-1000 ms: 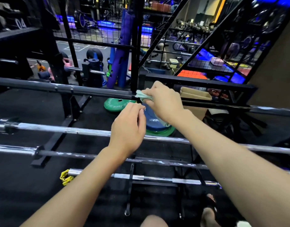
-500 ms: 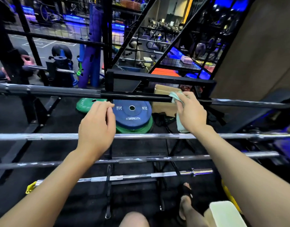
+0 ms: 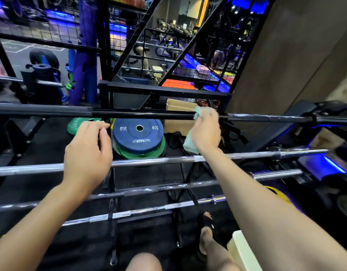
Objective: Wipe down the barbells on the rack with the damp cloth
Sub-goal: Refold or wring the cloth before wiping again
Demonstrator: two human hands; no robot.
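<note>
While the right hand (image 3: pixel 206 132) grips cloth (image 3: pixel 190 142) round the barbell (image 3: pixel 141 114), fingers hidden; left hand (image 3: pixel 86 151) loose.

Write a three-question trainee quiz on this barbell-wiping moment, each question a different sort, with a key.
1. True or false: the right hand holds the cloth against the black barbell.
2. Multiple choice: the left hand is (A) gripping a chrome bar, (B) holding nothing, (C) holding the cloth.
3. Fill in: the blue plate behind the rack lies on a ____ plate.

Key: 1 true; 2 B; 3 green.
</note>
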